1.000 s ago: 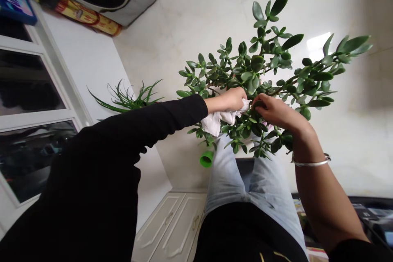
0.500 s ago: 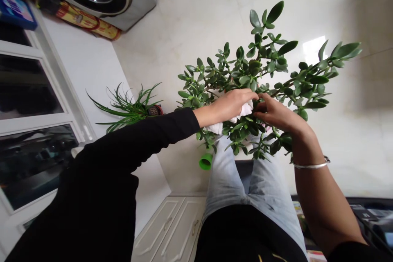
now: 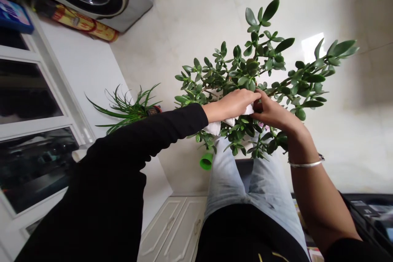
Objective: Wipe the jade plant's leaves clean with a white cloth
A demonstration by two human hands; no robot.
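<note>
Beneath the left hand [image 3: 238, 102] hangs white cloth [image 3: 212, 128].

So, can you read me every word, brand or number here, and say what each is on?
None can be read with certainty.
Blue package: printed, too blurred.
Red-and-yellow roll: markings, too blurred.
Dark pot of the spiky plant: marks too small.
Black top: yellow marks, cut off by the picture's edge.
</note>
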